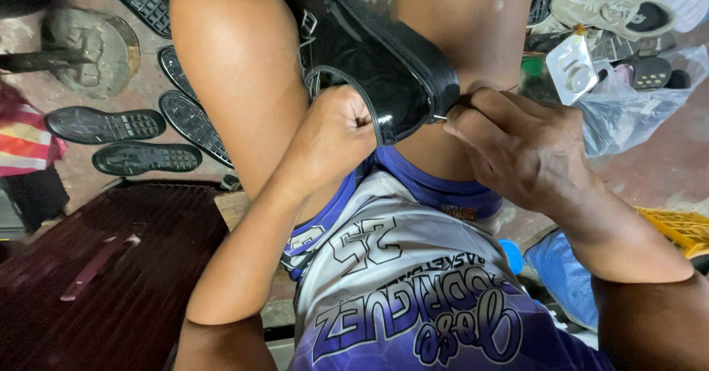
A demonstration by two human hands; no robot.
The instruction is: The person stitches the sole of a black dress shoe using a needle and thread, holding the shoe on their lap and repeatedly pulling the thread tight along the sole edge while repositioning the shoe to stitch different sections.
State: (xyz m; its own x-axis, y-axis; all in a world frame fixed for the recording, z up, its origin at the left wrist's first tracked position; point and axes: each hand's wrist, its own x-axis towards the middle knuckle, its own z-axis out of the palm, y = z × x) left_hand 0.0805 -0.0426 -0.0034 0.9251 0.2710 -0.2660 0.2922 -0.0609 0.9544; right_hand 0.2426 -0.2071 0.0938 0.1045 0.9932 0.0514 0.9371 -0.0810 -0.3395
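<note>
A glossy black leather shoe (377, 64) rests wedged between the person's bare knees. The left hand (332, 138) has its grip clamped on the shoe's edge; the right hand (517, 149) pinches a thin metal needle (439, 118) at the sole.

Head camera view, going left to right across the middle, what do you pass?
Loose black shoe soles on the floor → left hand → glossy black shoe held between the knees → right hand at the shoe's edge → clear plastic bag.
</note>
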